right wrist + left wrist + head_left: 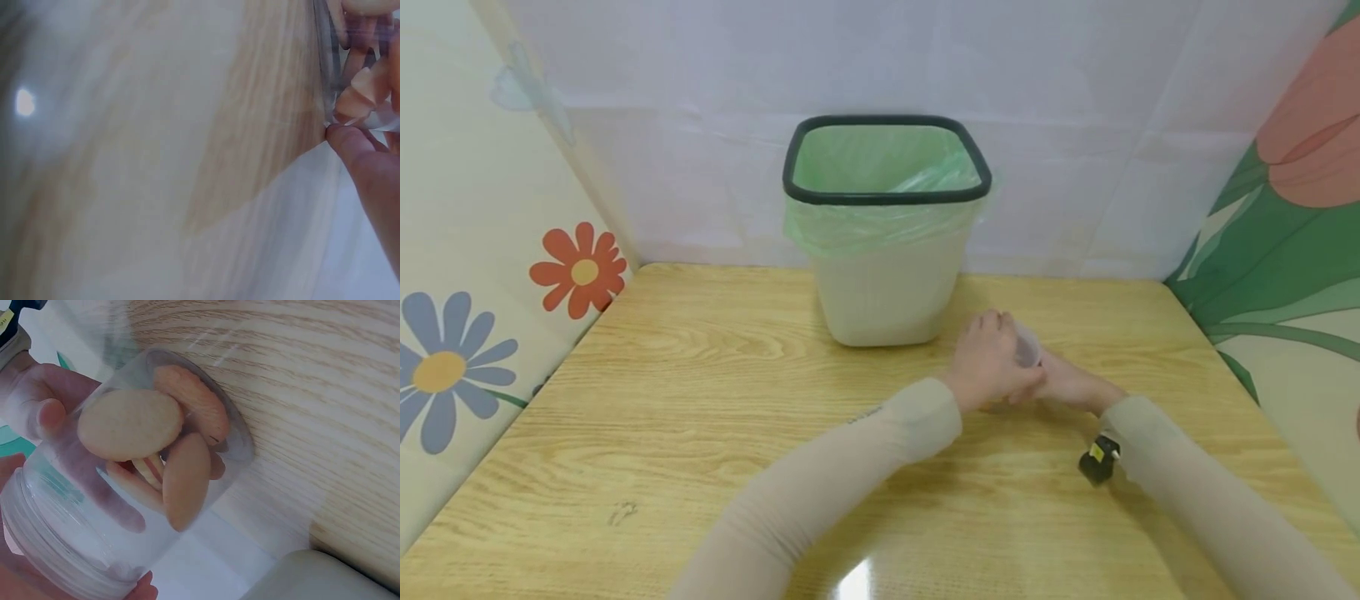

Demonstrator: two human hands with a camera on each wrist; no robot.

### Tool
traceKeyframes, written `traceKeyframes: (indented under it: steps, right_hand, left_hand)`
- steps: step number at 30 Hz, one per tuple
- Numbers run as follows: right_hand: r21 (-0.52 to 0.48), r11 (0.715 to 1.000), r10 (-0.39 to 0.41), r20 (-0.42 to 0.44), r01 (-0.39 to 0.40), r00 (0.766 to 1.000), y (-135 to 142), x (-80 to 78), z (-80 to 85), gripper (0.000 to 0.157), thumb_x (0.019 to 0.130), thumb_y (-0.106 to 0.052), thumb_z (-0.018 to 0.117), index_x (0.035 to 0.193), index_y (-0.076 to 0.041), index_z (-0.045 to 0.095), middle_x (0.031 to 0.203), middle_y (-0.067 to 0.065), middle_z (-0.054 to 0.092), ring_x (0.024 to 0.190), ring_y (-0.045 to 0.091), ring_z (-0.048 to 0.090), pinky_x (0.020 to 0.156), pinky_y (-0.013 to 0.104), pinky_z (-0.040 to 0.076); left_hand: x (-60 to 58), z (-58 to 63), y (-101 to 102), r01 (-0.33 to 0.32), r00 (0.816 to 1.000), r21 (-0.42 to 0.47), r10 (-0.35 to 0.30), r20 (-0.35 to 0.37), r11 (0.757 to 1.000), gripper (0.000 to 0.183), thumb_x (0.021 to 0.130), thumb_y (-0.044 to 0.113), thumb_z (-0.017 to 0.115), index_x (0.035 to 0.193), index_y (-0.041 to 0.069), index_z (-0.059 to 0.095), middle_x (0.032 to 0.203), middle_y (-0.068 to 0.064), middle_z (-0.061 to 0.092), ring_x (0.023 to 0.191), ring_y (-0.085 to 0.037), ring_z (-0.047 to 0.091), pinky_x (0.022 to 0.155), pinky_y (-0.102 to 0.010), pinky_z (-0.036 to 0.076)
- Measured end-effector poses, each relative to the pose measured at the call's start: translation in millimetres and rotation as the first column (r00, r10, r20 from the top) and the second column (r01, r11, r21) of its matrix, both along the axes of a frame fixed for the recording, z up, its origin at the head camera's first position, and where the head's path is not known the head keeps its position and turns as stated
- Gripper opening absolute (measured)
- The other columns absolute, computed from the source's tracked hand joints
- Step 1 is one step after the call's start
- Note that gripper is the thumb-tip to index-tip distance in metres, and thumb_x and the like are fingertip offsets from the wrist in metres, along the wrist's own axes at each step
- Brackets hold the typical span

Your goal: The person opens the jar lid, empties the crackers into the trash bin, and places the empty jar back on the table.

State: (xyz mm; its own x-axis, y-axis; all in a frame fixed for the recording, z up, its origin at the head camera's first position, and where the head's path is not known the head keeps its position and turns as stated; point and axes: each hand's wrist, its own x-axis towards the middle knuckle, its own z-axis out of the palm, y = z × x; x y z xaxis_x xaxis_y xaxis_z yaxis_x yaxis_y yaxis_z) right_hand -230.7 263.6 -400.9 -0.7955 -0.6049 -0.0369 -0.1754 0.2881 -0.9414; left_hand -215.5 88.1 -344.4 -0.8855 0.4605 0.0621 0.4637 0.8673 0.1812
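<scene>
Wood-grain table (700, 375) beneath, left hand (988, 357) and right hand (1066, 385) close together, fingers curled around a clear jar (1026, 344).

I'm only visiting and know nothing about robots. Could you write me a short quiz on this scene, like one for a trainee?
1. Fill in: the ___ hand wraps round the smooth body, not the ridged end, of the clear, cylindrical plastic jar.

2. Choose: what colour is the thin plastic liner in the pale, tapered bin with the black rim?
A) Blue
B) Green
C) Red

3. True or false: the jar is empty.

Key:
1. Right: the right hand does.
2. B.
3. False: tan, rounded pieces show inside.
</scene>
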Motion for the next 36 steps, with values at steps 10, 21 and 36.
traceKeyframes:
  steps: [10, 21, 36]
  right_hand:
    - [0.041, 0.999, 0.004, -0.011, -0.004, 1.0, -1, -1.1, 2.2, 0.108, 0.082, -0.001, 0.073, 0.157, 0.006, -0.005, 0.155, 0.036, 0.019, 0.136, 0.05, 0.03, 0.107, 0.045, 0.043]
    - [0.025, 1.0, -0.001, -0.011, 0.001, 1.0, 0, -2.1, -0.3, 0.101, 0.081, 0.0, 0.072, 0.155, 0.011, 0.004, 0.146, 0.037, 0.032, 0.124, 0.03, 0.046, 0.101, 0.035, 0.047]
    - [0.02, 1.0, -0.011, 0.012, 0.011, 1.0, 3, 1.7, -0.9, 0.102, 0.08, 0.0, 0.067, 0.154, 0.012, -0.003, 0.146, 0.041, 0.025, 0.114, 0.017, 0.045, 0.089, 0.027, 0.049]
  left_hand:
    - [2.6, 0.7, 3, -0.053, 0.998, -0.023, 0.053, -0.026, 0.998, 0.095, 0.09, 0.067, 0.056, 0.151, -0.003, 0.038, 0.145, -0.016, 0.049, 0.132, -0.027, 0.049, 0.111, -0.034, 0.042]
    - [4.5, -1.7, 13, -0.161, 0.987, -0.035, 0.161, -0.014, 0.986, 0.098, 0.089, 0.072, 0.054, 0.153, -0.001, 0.036, 0.143, -0.014, 0.05, 0.131, -0.025, 0.049, 0.112, -0.034, 0.041]
    - [12.7, 3.0, 19, -0.232, 0.973, -0.038, 0.232, -0.003, 0.972, 0.094, 0.092, 0.069, 0.053, 0.152, -0.001, 0.037, 0.143, -0.015, 0.05, 0.13, -0.025, 0.049, 0.111, -0.037, 0.041]
